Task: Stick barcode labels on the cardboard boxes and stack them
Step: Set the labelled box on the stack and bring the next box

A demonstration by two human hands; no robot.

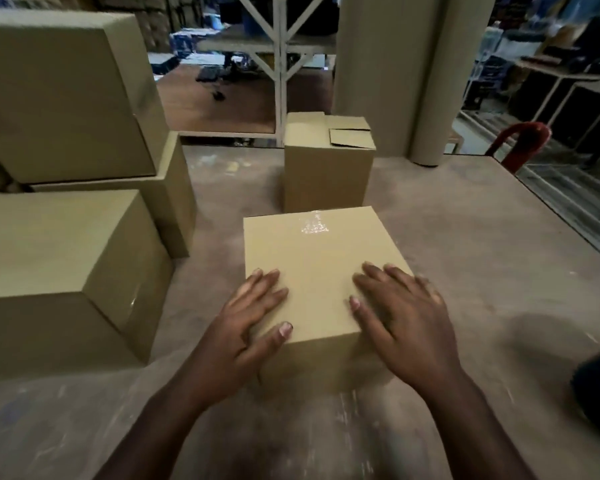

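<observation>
Left hand (pixel 246 327) flat, fingers spread on box (pixel 316 268) top, right hand (pixel 402 323) likewise flat beside it, box on counter (pixel 465 271) beneath both, smaller box (pixel 328 164) beyond, stacked boxes (pixel 66 168) left of left hand.

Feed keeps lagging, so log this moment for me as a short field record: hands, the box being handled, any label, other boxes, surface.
left hand: flat on near box, fingers straight
right hand: flat on same box top
near box: closed, shiny clear tape patch at far edge
barcode label: none visible
tall box: behind it, top flap raised
stacked boxes: on the left side
table: dusty, worn
</observation>
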